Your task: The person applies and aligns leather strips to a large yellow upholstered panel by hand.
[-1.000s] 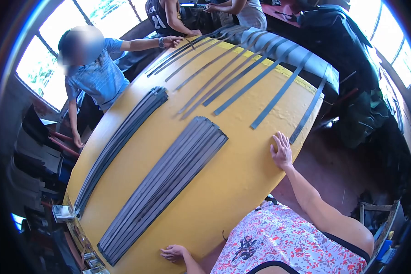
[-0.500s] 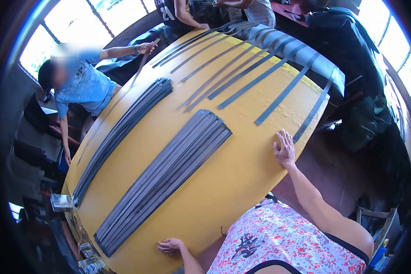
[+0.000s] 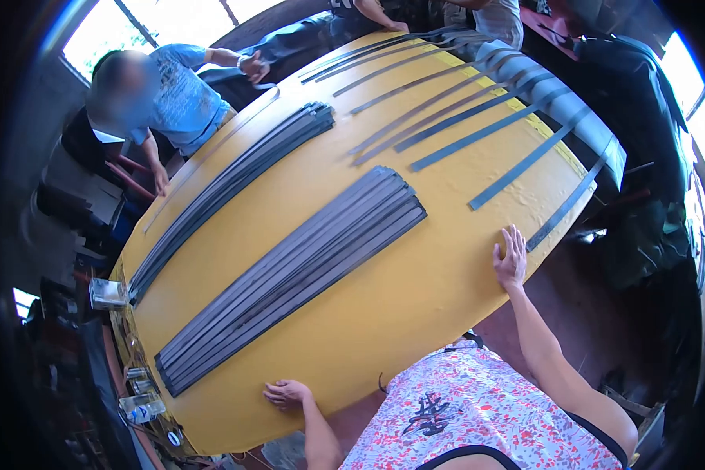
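Observation:
My left hand rests on the near edge of a yellow-covered table, fingers stretched out with nothing in them. Farther right, my right hand lies flat on the same yellow surface, its fingers slightly apart. Close to its fingertips is the end of a dark grey strip. Between my hands and the far side lies a fanned bundle of long grey strips. Behind that is a second, narrower bundle of strips. Several single strips are laid out side by side at the right end.
Across the table a person in a blue shirt has one hand by a loose strip. Other people stand at the far end. A grey roll lines the right end. Clear containers sit along the left edge.
The whole view has shifted a little. The person in blue held a strip's end raised; now that end lies lower, apart from the hand. My hands stay on the table.

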Demonstrator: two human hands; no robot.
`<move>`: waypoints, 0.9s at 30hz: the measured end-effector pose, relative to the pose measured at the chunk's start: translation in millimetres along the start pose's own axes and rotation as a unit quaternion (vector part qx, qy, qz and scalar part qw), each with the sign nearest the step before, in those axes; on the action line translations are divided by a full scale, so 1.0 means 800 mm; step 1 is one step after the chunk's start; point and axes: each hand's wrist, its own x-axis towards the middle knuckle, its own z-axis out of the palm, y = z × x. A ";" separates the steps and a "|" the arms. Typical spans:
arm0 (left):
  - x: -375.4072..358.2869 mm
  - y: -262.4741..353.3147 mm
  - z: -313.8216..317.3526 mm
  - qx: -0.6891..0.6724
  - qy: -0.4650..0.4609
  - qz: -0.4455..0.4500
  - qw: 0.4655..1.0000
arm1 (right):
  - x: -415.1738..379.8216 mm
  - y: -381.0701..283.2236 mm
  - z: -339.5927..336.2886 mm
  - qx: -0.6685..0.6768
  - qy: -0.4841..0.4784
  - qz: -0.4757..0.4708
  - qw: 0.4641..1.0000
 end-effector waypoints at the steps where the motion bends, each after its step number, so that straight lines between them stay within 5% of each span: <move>1: 0.000 -0.001 -0.001 0.002 -0.001 0.000 1.000 | 0.000 0.000 0.001 0.003 0.003 0.001 1.000; 4: 0.001 0.001 -0.001 -0.002 -0.021 0.002 1.000 | -0.001 -0.002 -0.001 0.009 0.007 0.005 1.000; 10: 0.025 -0.014 0.037 -0.056 0.125 0.075 0.988 | 0.001 -0.003 -0.004 0.033 0.033 0.008 0.999; 12: 0.023 -0.011 0.022 -0.101 0.083 0.030 0.991 | 0.001 -0.002 -0.004 0.046 0.045 0.006 0.998; 16: -0.010 0.047 -0.062 -0.064 0.037 0.118 0.990 | -0.003 0.002 0.004 0.057 0.066 -0.001 0.996; 18: -0.048 0.115 -0.091 -0.298 -0.010 0.329 0.896 | -0.005 0.004 0.007 0.075 0.072 -0.009 0.995; 19: -0.090 0.171 -0.118 -0.462 -0.087 0.327 0.820 | -0.004 0.003 0.006 0.084 0.075 -0.011 0.994; 20: -0.131 0.216 -0.155 -0.452 -0.113 0.399 0.790 | -0.004 0.001 0.004 0.094 0.076 -0.015 0.993; 23: -0.244 0.348 -0.229 -0.507 -0.285 0.574 0.576 | -0.003 0.001 -0.001 0.099 0.069 -0.009 0.993; 27: -0.364 0.489 -0.278 -0.506 -0.254 0.702 0.432 | -0.002 -0.006 -0.006 0.103 0.066 0.009 0.992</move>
